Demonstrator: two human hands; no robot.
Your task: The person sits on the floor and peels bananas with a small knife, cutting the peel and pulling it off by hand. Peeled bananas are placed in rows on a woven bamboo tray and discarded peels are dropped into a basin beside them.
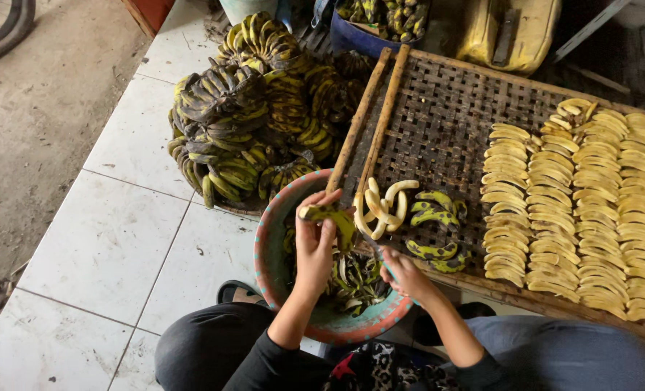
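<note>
The left hand (315,242) grips a dark-spotted, half-peeled banana (331,216); the right hand (402,271) is closed, its contents unclear.

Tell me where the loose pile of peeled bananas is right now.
In the head view, the peeled bananas lie at the near left corner of the woven bamboo tray, just above the basin of peels and left of the unpeeled bananas.

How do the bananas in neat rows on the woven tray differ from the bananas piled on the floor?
The rowed bananas are peeled, pale yellow and laid singly in lines on the woven tray. The piled bananas keep their dark, green-yellow blotched skins and stay joined in bunches, heaped on each other. Both are small, curved bananas. The left hand holds one with its skin on.
</note>
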